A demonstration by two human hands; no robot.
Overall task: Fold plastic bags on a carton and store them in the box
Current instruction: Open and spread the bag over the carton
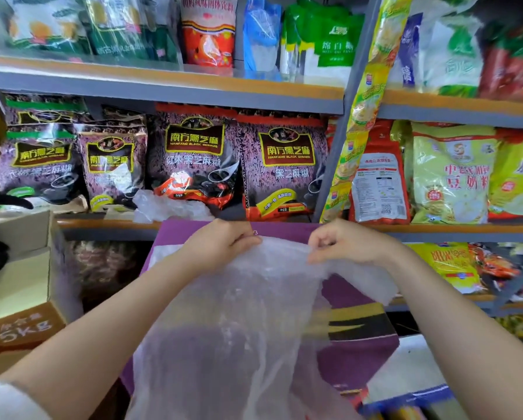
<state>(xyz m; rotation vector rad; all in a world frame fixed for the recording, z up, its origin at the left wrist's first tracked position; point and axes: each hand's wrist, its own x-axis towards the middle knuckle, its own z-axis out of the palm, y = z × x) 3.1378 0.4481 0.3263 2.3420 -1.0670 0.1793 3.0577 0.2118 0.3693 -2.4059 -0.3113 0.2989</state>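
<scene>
A thin translucent plastic bag (239, 322) is spread over a purple carton (354, 350) in front of me. My left hand (220, 244) pinches the bag's far edge on the left. A short gap to the right, my right hand (342, 242) pinches that same edge. The bag hangs down from both hands toward me, loose and wrinkled. Another crumpled clear plastic bag (166, 206) lies on the shelf just behind the carton. An open cardboard box (20, 268) stands at the left.
Store shelves (175, 92) packed with food packets fill the background, with black sesame bags (193, 159) right behind the carton. A brown carton marked 5Kg (23, 328) sits at lower left. A grey shelf upright (333, 165) rises at centre right.
</scene>
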